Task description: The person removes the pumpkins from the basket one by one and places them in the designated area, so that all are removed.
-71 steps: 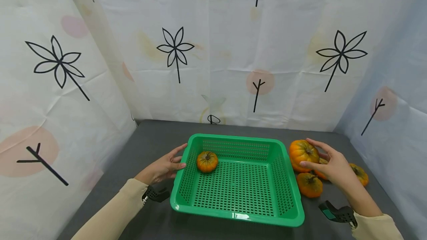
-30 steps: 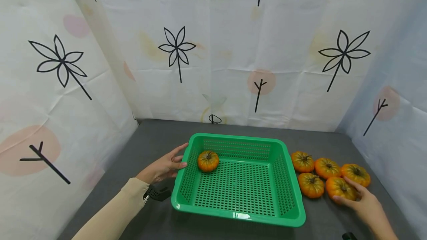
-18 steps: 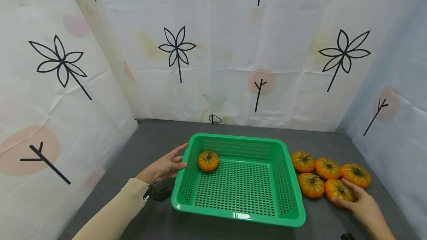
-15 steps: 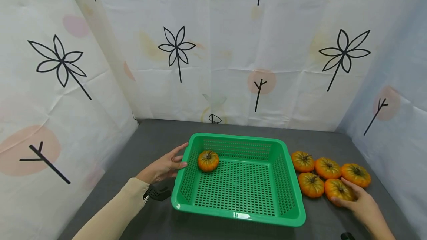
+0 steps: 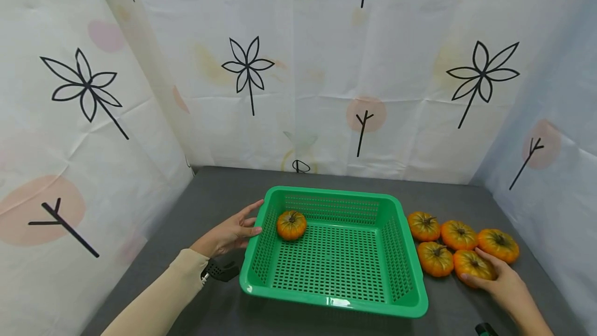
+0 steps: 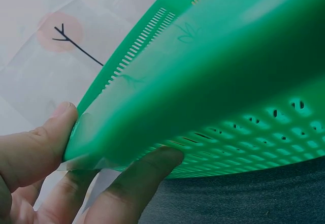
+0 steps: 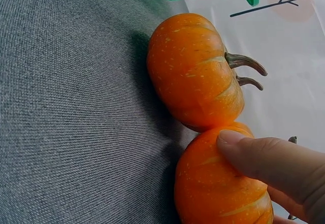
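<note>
In the head view my left hand [image 5: 228, 235] holds the left rim of a green plastic basket [image 5: 333, 302], thumb on the rim and fingers against the outer wall. The left wrist view shows this grip close up. One small orange pumpkin [image 5: 291, 225] sits inside the basket at its left. On the right, my right hand [image 5: 506, 284] grips a pumpkin [image 5: 473, 266] standing on the table, its thumb on the near side. In the right wrist view that pumpkin [image 7: 218, 188] touches a neighbouring pumpkin [image 7: 193, 71] with a curved stem.
Several more pumpkins, such as the back-left one [image 5: 423, 226] and the far-right one [image 5: 498, 245], stand in two rows beside the basket's right wall. A dark grey cloth [image 5: 224, 185] covers the table. Patterned white curtains [image 5: 317, 66] enclose the back and sides.
My right hand has let go of a pumpkin at the back left of the group. It has moved right and nearer, onto the front-right pumpkin, which has shifted slightly left. My left hand stays put.
</note>
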